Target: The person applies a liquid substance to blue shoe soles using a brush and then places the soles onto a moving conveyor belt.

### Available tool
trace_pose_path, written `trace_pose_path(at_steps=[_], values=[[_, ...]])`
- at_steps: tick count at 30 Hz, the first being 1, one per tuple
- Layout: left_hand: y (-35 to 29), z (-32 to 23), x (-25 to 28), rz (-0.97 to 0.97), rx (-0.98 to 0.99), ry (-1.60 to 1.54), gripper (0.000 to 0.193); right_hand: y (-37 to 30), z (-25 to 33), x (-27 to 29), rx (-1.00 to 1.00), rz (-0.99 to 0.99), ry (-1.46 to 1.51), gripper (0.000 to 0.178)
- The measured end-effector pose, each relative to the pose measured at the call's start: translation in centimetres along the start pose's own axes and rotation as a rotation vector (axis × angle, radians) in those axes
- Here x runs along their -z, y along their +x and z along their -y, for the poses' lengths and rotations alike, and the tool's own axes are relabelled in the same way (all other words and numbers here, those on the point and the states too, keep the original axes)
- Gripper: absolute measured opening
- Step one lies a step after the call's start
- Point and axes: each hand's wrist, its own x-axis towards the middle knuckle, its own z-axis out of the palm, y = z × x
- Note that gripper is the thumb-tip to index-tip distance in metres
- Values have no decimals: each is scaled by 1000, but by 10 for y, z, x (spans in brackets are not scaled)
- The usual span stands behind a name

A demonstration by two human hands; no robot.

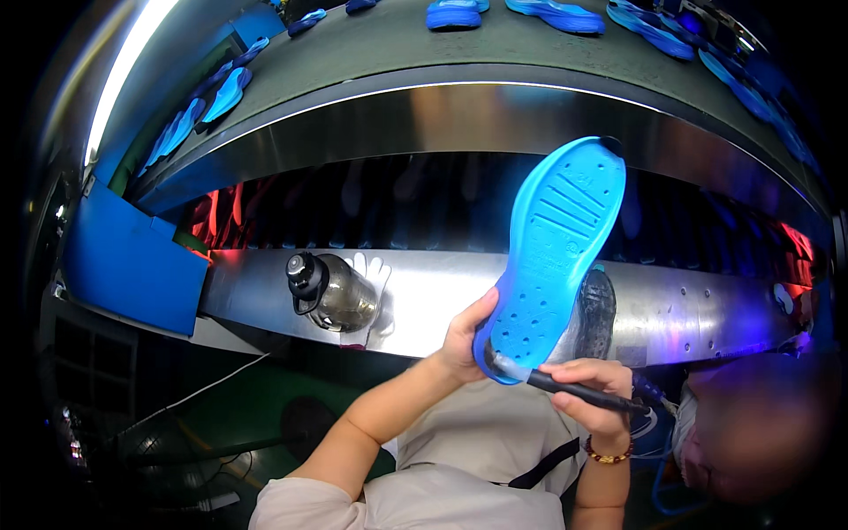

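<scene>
My left hand (470, 340) is closed around the edge of a bright blue shoe sole (556, 238) near its lower end. The sole is tilted up in front of me, its grooved and dimpled face toward me. A dark patch shows at its top tip. In my right hand (596, 397) is a black-handled brush (583, 391), gripped between thumb and fingers. The brush's pale tip meets the lower end of the sole, where a dark blue rim curves around. Whether the tip presses on the face or the rim, I cannot tell.
A metal ledge (424, 300) carries a dark translucent bottle (340, 296), a white glove (375, 269) and a black sole-shaped piece (596, 314). Above runs a green belt (371, 57) with several blue soles (556, 16). Another person (764, 424) is close at the right.
</scene>
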Motion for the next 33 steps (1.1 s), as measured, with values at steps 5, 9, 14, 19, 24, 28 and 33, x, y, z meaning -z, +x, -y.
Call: trace_pose_path(at_steps=[5,9,14,19,24,28,33], values=[[-2,-27,-8,108,124,131,58,8,17,13,164,146,-170,23],[3,-35,-12,129,345,198,56,14,22,4,135,335,-393,22],[-7,-42,-13,-59,564,338,60,10,36,17,221,423,-319,21],[-8,-47,-11,31,698,650,59,20,45,21,138,519,-526,16],[-14,-60,-24,-29,668,513,67,19,42,28,188,392,-538,16],[-20,-70,-8,-70,569,621,62,15,34,35,132,460,-562,18],[-27,-81,-14,-199,487,514,61,14,26,40,110,99,-428,23]])
